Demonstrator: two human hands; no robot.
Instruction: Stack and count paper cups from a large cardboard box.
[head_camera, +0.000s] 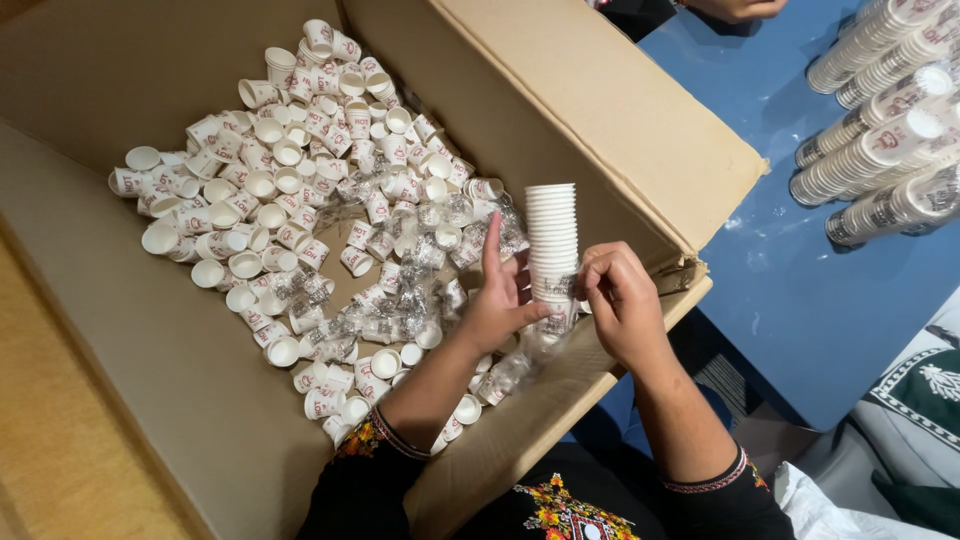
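Step in hand: the person holds an upright stack of small white paper cups (553, 250) over the open cardboard box (600, 110); by the look of it, loose cups are being gathered into one nested column.
Left hand (497, 300): its grip is closed on the lower part of the stack, thumb across the front, forefinger raised and free.
Right hand (622, 300): fingers curled against the stack's base from the other side, pinching it together with a bit of clear plastic wrap (520, 365) that hangs below.
Next move calls for: a steady hold, judging by the column's height, and cups set in straight so they nest.
Box contents: a heap of loose cups (290, 180), white with red print, lying at all angles, with crumpled clear wrap among them; bare cardboard shows around the heap.
Tabletop (800, 280): blue, to the right of the box, carrying several long cup stacks (880, 130) laid on their sides, well apart from the hands.
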